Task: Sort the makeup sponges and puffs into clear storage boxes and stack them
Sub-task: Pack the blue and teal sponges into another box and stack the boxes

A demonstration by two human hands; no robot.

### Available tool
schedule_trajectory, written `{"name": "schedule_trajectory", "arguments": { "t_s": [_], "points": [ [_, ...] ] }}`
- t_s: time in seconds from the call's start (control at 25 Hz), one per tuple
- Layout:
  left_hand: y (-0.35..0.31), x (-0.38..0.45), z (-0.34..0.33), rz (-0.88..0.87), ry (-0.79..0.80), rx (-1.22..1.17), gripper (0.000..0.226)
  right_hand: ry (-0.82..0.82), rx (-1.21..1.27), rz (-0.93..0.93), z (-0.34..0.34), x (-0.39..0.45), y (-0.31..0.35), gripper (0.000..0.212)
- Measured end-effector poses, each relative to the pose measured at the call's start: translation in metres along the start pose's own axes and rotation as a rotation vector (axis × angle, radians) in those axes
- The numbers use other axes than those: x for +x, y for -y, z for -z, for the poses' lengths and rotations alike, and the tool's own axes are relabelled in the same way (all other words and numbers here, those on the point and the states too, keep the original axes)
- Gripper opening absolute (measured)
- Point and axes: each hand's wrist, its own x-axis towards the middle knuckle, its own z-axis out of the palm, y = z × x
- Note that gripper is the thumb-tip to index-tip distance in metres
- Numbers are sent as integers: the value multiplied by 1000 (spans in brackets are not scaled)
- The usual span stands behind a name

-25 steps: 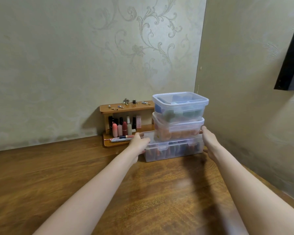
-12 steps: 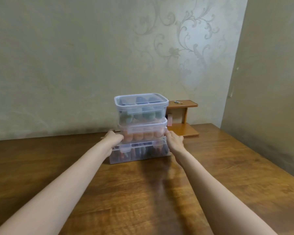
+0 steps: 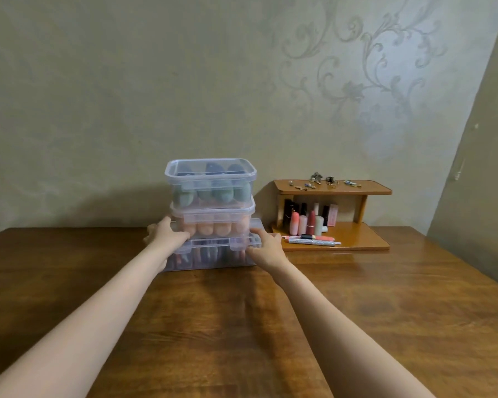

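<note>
Three clear lidded boxes stand stacked on the wooden table [image 3: 357, 311] near the wall. The top box [image 3: 210, 182] holds green and dark blue sponges. The middle box [image 3: 213, 222] holds orange ones. The wider bottom box [image 3: 210, 255] holds mixed dark and reddish pieces. My left hand [image 3: 166, 235] presses against the left side of the stack at the bottom and middle boxes. My right hand [image 3: 266, 248] grips the right end of the bottom box by its lid clasp.
A small two-tier wooden shelf [image 3: 332, 216] stands just right of the stack, with lipsticks [image 3: 305, 222] below and small trinkets [image 3: 322, 180] on top. The patterned wall runs right behind, and a side wall closes in at the far right.
The stack has slid leftwards away from the wooden shelf, with both hands staying on its sides. The camera view has swung, so the shelf now shows fully to the right.
</note>
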Motion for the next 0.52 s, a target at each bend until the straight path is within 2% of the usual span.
{"name": "schedule_trajectory", "arguments": {
  "t_s": [0.32,0.52],
  "points": [
    [-9,43,-17,-89,98,-1,67,18,-104,-3,4,57,-2,58],
    [-33,61,-51,-146,95,117,60,-202,-533,33,16,81,-8,46]
  ]
}}
